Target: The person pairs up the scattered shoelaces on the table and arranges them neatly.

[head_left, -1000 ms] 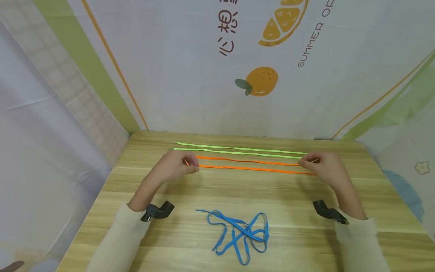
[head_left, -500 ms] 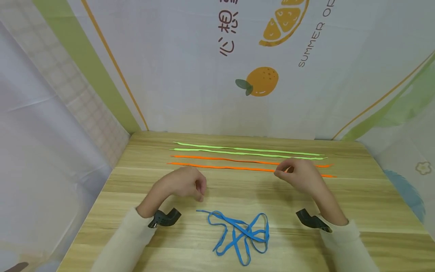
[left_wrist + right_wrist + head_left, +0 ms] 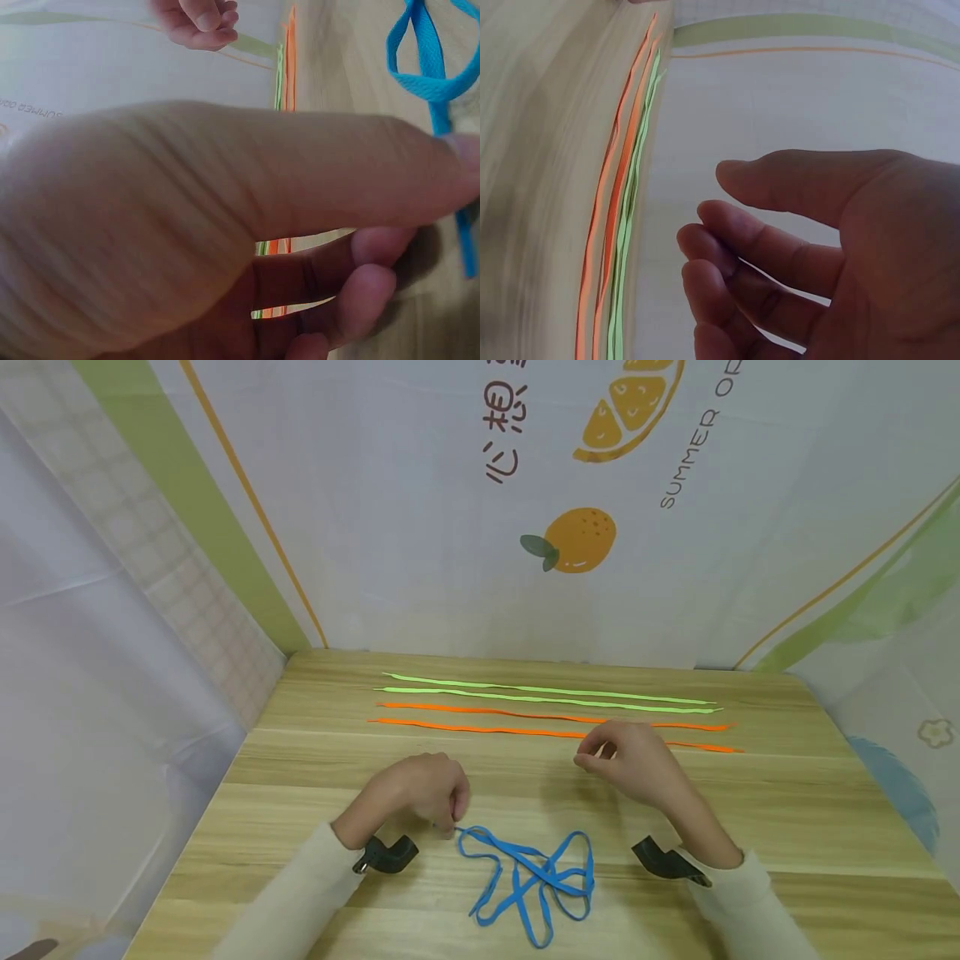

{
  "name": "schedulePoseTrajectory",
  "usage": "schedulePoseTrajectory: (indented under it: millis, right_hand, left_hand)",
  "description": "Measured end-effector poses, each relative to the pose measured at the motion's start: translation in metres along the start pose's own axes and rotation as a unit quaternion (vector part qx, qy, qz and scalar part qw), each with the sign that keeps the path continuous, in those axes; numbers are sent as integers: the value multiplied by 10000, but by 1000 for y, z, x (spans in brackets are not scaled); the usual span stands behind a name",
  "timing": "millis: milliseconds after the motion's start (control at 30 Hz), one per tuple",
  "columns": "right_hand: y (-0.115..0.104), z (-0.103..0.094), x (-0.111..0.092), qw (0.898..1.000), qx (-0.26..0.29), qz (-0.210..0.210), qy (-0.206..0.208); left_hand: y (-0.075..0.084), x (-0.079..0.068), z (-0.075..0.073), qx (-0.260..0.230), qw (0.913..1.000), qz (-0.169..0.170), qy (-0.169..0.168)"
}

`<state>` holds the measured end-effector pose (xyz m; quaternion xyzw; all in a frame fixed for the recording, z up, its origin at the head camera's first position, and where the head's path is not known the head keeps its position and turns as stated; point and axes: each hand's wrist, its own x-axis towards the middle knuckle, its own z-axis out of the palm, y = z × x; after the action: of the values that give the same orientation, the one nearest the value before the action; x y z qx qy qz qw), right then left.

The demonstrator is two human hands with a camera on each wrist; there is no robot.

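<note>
A loosely tangled blue shoelace [image 3: 573, 887] lies at the front middle of the table. My left hand [image 3: 427, 785] reaches down to its left end, fingers curled. In the left wrist view the blue shoelace [image 3: 428, 49] passes behind the thumb tip [image 3: 457, 161], and its short end [image 3: 466, 251] sticks out past it; the index finger is hidden behind the thumb. My right hand [image 3: 630, 760] hovers over the table in front of the orange laces. In the right wrist view its fingers [image 3: 727, 221] are loosely bent, thumb apart, with nothing between them.
Two orange shoelaces [image 3: 480, 730] and two green shoelaces [image 3: 480, 694] lie straight and side by side across the back of the wooden table [image 3: 420, 910]. A printed white curtain [image 3: 420, 552] hangs close behind the table's back edge.
Both hands have left the ends of the orange laces. My left hand has come down to the blue shoelace's end; my right hand has moved left and nearer. The laces lie as before.
</note>
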<state>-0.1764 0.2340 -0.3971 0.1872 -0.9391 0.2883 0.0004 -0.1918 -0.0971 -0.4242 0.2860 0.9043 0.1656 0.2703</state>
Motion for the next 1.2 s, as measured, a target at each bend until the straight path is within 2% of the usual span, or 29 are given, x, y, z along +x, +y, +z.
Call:
schedulePoseTrajectory:
  millis: [233,400,533,667,867,967,1200]
  right_hand:
    - [-3,9,0,9998,82,-26,-154]
    - [-6,14,1,9995,176,-77,-259]
    - [-9,19,0,9988,273,-213,-355]
    - [-14,23,-1,9980,322,-343,-429]
    - [-23,31,-2,9954,481,-618,-550]
    - [-25,38,-2,9906,844,-805,-714]
    - [-29,54,-1,9744,1548,-902,-1361]
  left_hand:
    - [1,1,1,257,9997,13,26]
    - [-2,1,-1,64,9992,357,160]
    - [-5,1,-5,-190,9961,687,517]
    - [-6,3,-9,-402,9898,964,973]
    - [0,4,-13,-745,9787,1258,1440]
    - [4,3,-14,-854,9720,1395,1689]
    - [11,-3,-19,-1017,9589,1595,2116]
